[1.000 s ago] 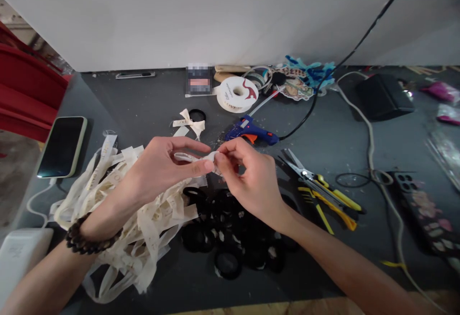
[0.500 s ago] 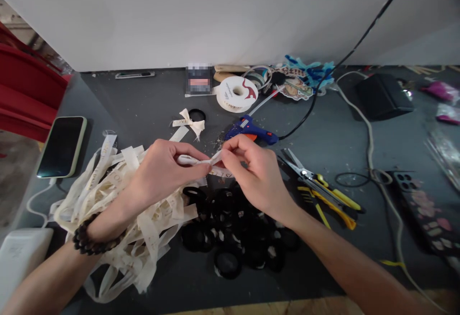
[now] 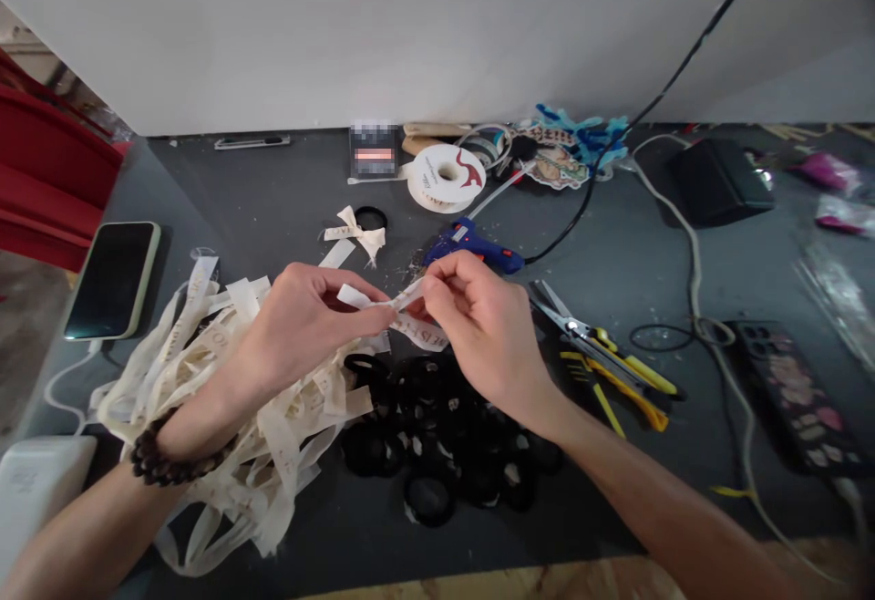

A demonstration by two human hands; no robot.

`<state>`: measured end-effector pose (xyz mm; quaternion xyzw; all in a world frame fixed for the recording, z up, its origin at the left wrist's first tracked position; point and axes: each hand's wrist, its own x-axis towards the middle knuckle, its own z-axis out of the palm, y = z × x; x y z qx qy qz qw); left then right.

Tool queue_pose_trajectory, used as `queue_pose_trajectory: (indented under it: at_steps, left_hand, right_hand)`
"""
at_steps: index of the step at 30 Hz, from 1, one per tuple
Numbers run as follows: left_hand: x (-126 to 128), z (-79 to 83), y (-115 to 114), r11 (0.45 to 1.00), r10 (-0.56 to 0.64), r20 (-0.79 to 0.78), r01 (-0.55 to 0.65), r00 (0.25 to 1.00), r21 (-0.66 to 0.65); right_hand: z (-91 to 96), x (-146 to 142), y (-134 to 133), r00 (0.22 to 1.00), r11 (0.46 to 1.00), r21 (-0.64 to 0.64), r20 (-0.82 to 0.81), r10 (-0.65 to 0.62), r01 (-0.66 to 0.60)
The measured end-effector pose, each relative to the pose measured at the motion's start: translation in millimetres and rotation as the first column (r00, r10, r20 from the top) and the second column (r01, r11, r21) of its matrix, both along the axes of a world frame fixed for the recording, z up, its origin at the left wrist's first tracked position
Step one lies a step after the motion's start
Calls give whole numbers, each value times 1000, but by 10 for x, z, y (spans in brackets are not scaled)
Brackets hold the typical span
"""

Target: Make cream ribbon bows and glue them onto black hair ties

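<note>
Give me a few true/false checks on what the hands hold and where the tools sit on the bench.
1. The left hand and the right hand both pinch one cream ribbon strip between them. True.
2. The blue glue gun lies just beyond the right hand, toward the wall. True.
3. The scissors are held in the right hand. False: they lie on the table, to the right of that hand.
4. The beaded bracelet is on the right wrist. False: it is on the left wrist.
5. The loose ribbon pile lies under the left wrist. True.
</note>
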<state>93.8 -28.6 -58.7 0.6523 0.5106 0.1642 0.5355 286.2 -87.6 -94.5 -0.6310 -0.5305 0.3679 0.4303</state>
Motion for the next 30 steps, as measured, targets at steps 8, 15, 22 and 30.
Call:
queue_pose_trajectory:
  at_steps: [8, 15, 22, 30]
  left_hand:
    - [-7, 9, 70, 993, -89, 23, 90, 996, -79]
    - [8, 33, 24, 994, -111, -61, 112, 992, 11]
    - [19, 85, 45, 988, -115, -131, 126, 985, 85]
    - [-154, 59, 181, 996, -79, 35, 78, 996, 31]
  right_hand:
    - [-2, -62, -14, 998, 995, 94, 55, 40, -45]
    - [8, -66, -39, 995, 997, 45, 71, 66, -69]
    - [-74, -38, 29, 998, 998, 52, 65, 22, -26]
    - [0, -23, -1, 984, 999, 5, -172, 47, -47]
